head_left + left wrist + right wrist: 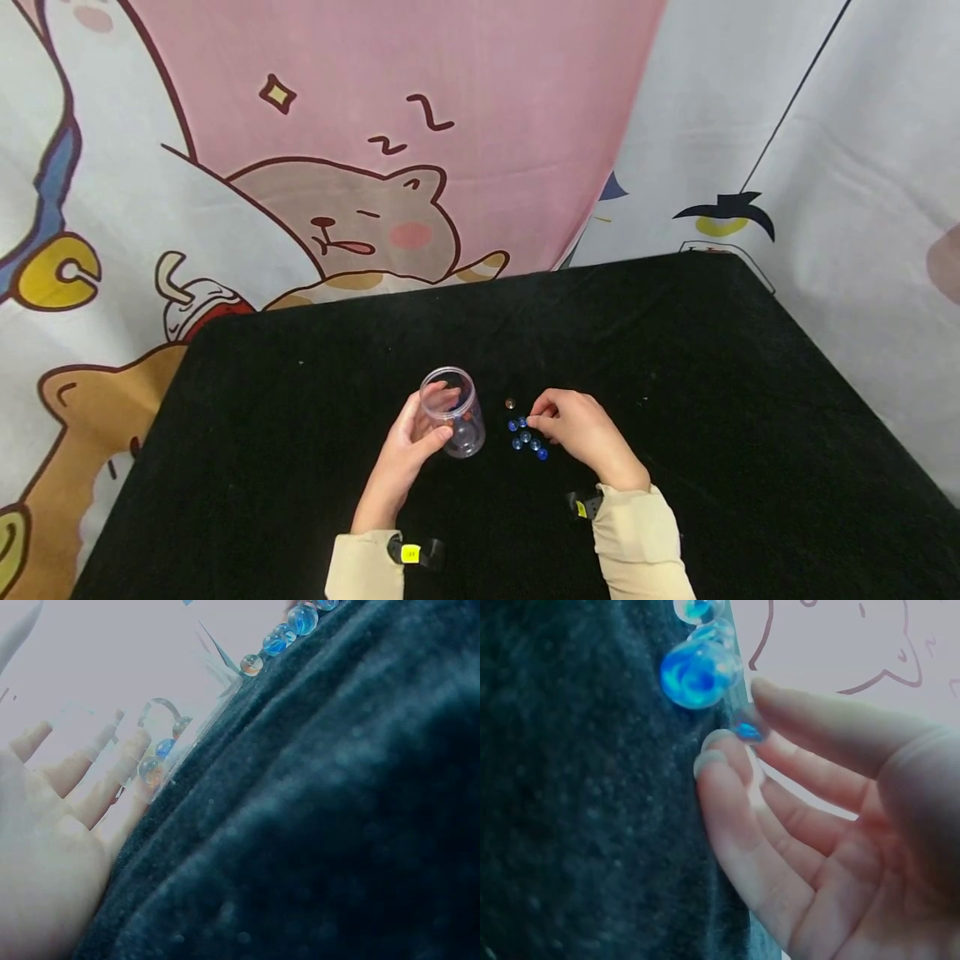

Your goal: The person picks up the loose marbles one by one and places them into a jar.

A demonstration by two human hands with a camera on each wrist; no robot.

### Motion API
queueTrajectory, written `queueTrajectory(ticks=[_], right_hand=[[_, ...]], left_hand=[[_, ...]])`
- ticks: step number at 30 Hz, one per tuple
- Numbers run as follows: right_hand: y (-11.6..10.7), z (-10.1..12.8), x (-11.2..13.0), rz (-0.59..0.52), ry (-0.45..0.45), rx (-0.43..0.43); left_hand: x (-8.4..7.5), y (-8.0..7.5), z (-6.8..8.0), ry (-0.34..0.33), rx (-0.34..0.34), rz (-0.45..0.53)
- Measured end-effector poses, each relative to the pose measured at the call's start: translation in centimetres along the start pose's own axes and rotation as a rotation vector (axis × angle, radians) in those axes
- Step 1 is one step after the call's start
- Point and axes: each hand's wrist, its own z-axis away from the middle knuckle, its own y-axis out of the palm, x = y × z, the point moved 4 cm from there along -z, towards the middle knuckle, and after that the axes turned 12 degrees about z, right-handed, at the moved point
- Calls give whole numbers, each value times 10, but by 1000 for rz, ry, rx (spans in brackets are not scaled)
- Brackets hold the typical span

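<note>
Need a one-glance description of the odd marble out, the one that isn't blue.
Start at the black cloth table and find the clear plastic jar that the left hand holds. Just right of it, blue marbles cluster at the right hand fingertips. The brownish marble lies alone, apart on the cluster's far side, and is the only non-blue one.

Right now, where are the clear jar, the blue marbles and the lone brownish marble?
clear jar (454, 414), head view, on its transparent side wall.
blue marbles (526, 437), head view, on the middle marble of the cluster.
brownish marble (510, 403), head view, on its centre, apart from the cluster.
</note>
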Motion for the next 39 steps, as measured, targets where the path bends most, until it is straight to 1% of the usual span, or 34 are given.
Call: queueTrajectory(ticks=[4,7,11,19,25,34,39], right_hand=[[1,-2,-1,-24,16,-7],[2,-3,-3,-39,35,5],[2,-3,-3,-52,38,2],[4,-3,-3,-39,17,4],[5,-4,-4,-22,4,-2],[6,-5,-3,-41,6,-8],[4,-5,-3,-29,-2,-14]], left_hand=[[0,0,-1,-8,-16,-13],[1,-1,0,-16,-20,-14],[1,-1,-1,-4,-19,-13],[3,-1,0,-3,-5,9],[3,-2,0,6,-19,9],[3,-2,0,-6,-38,-17],[2,-1,-1,-10,-38,-15]])
